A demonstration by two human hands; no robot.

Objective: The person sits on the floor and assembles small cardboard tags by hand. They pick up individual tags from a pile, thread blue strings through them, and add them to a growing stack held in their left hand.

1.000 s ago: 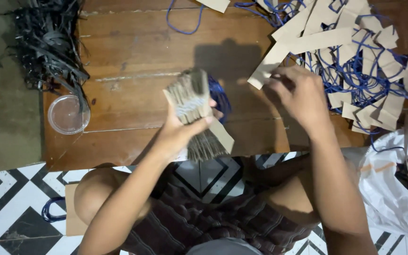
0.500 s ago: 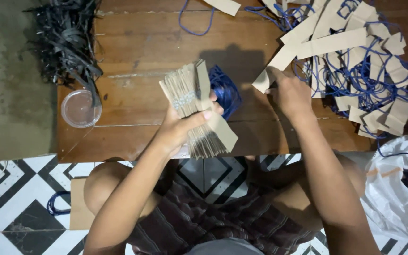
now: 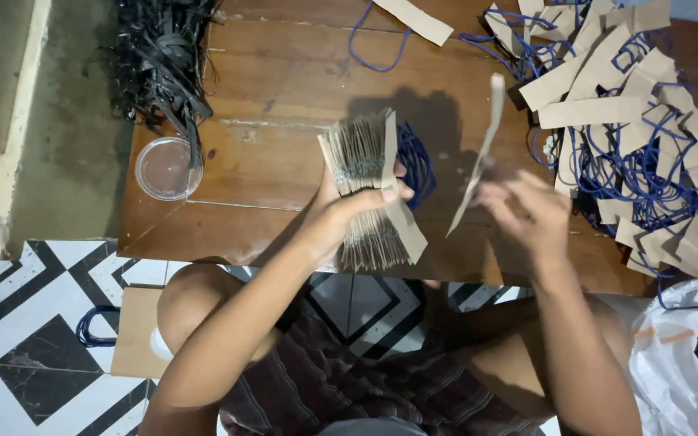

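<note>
Left hand (image 3: 341,214) is gripping a fanned stack of brown card strips with blue cord loops (image 3: 365,190) over the wooden desk's (image 3: 284,81) near edge. Right hand (image 3: 527,211) is pinching a single brown card strip (image 3: 478,157), carrying it stackward; alignment likely comes next. Loose strip pile (image 3: 632,121) is lying at the far right corner.

The right hand (image 3: 527,211) is motion-blurred, so its grip on the paper strip (image 3: 478,157) is unclear. At right, the strip pile (image 3: 648,121) runs off-frame.
</note>
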